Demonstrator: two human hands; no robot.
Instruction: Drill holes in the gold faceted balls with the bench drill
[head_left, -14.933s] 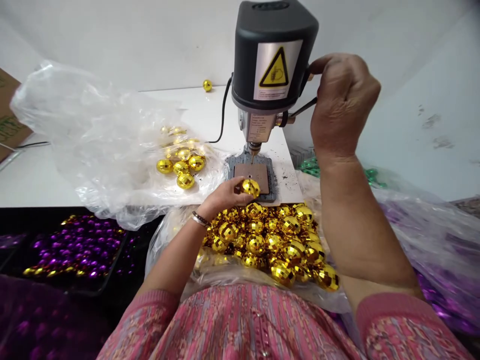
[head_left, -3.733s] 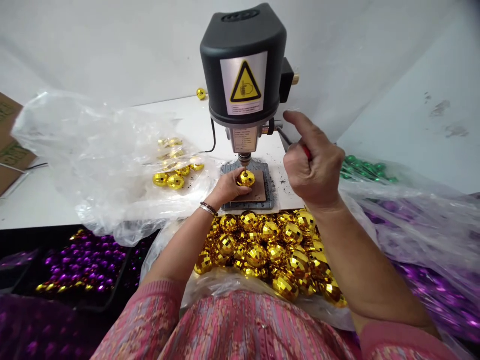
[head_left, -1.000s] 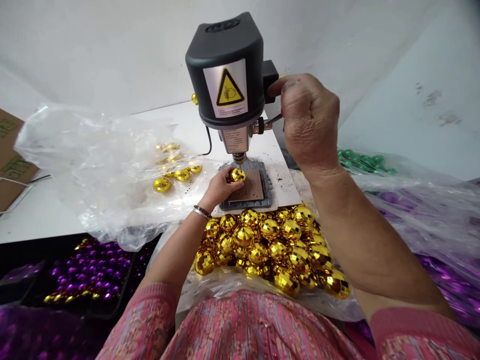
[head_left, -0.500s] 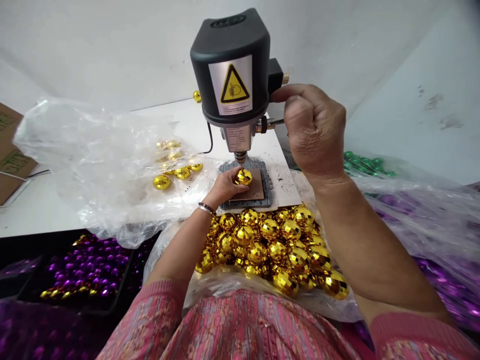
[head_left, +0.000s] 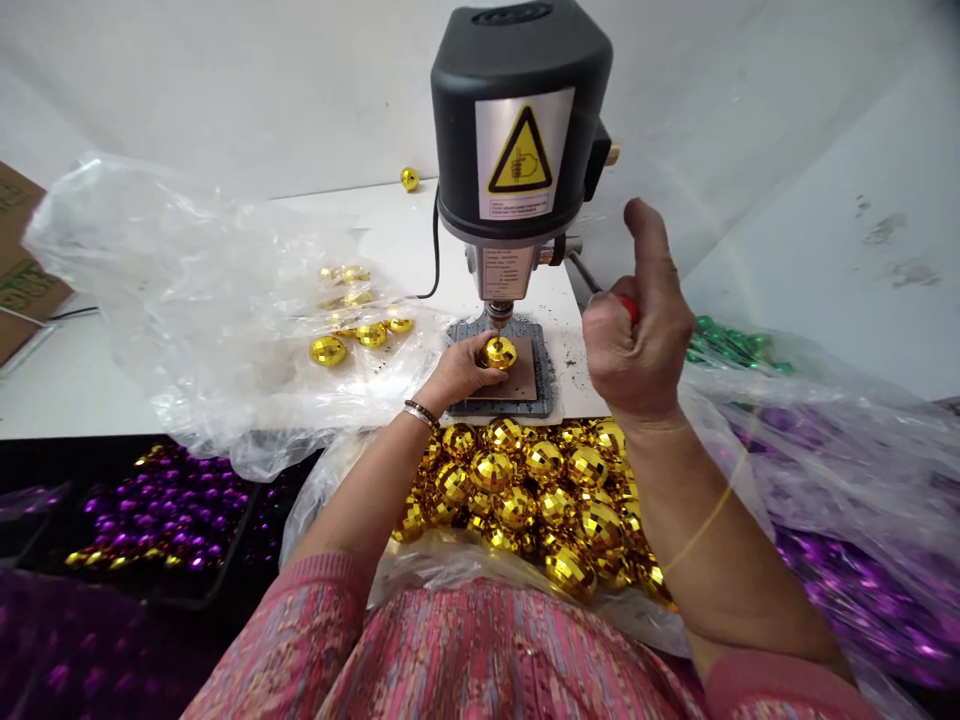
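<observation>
We had the white table (head_left: 405, 245) spread beneath and beyond our left grip. Crumpled clear plastic (head_left: 202, 280) lay to the left of that grip, with some loose gold balls (head_left: 370, 334) at its near side. The drill press (head_left: 517, 70) rose above and beyond the grip, and a heap of faceted balls (head_left: 525, 490) lay on our side of it, just past the table's edge. The press's grey base (head_left: 499, 408) was under the grip. Our right hand (head_left: 641, 320), up and to the right of the left one, curled its lower fingers around a red knob (head_left: 628, 308) on a lever while its index finger pointed upward. Our left hand (head_left: 461, 370) pinched one gold ball (head_left: 501, 352) between thumb and fingers. Below that pinch was a brown board (head_left: 519, 383), partly covered. The gold ball sat at the fingertips, on the grip's right side, over the board. Directly above the ball, the thin bit (head_left: 499, 333) pointed down; we could not tell whether it had entered.
</observation>
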